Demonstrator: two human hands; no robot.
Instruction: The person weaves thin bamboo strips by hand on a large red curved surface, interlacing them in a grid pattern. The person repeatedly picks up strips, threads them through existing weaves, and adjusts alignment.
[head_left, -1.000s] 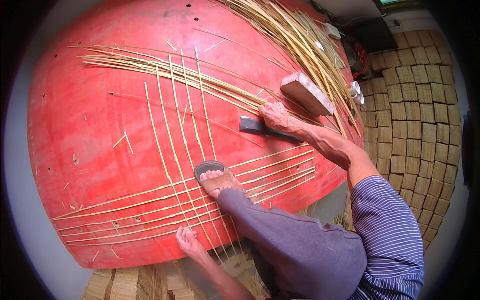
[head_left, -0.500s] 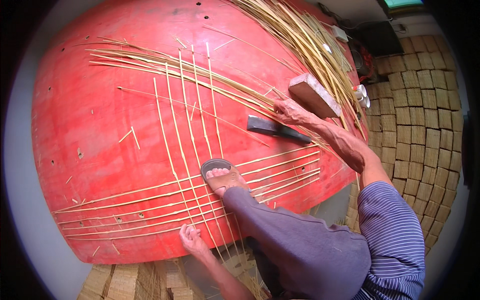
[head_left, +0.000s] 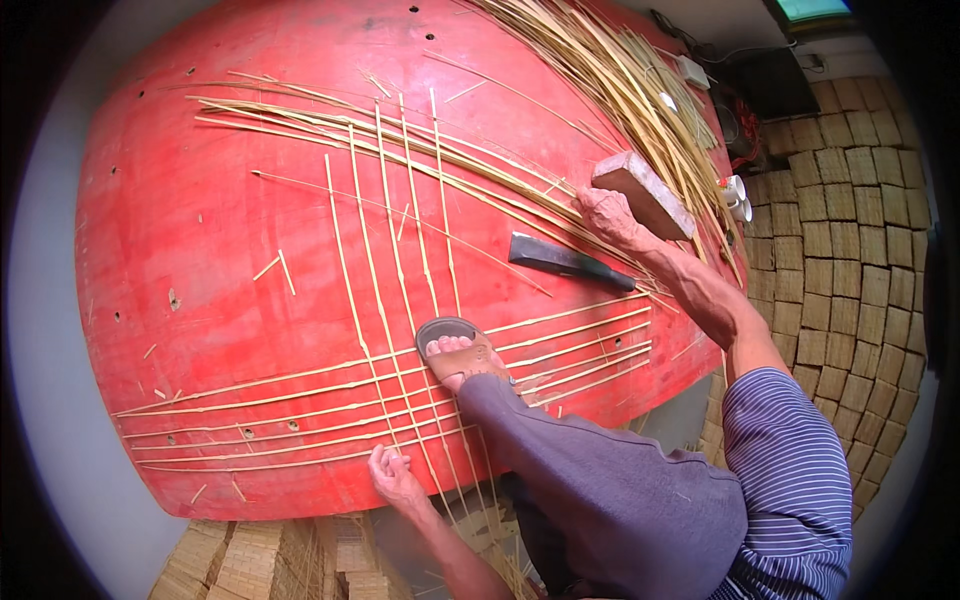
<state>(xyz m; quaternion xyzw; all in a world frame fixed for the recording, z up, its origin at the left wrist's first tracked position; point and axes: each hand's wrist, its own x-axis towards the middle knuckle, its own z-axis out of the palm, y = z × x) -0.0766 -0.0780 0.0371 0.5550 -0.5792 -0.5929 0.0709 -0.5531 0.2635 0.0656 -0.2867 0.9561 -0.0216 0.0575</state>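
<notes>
My right hand [head_left: 610, 217] is closed at the right part of a loose bundle of bamboo strips [head_left: 400, 152], close beside a brick-like block [head_left: 645, 195]. Its fingertips are partly hidden. Palm partly turned up, my left hand [head_left: 397, 477] is loosely curled by the near edge of the red board [head_left: 210, 300], beside the crossing strips, with nothing visible in it. Several long strips [head_left: 250, 381] lie crosswise over several lengthwise ones [head_left: 345, 250]. My sandalled foot [head_left: 455, 350] presses on the crossing. A broad-bladed knife [head_left: 560, 258] with a dark handle lies below my right hand.
A big pile of strips [head_left: 590, 80] runs along the far right of the board. White cups [head_left: 737, 195] stand at its right edge. Stacked woven bundles [head_left: 840, 240] line the right side, and more stacks [head_left: 250, 560] stand below the near edge. Short offcuts are scattered about.
The whole view has shifted slightly, so the board appears further right. My right hand has closed into a tighter fist by the block. My left hand stays by the near edge.
</notes>
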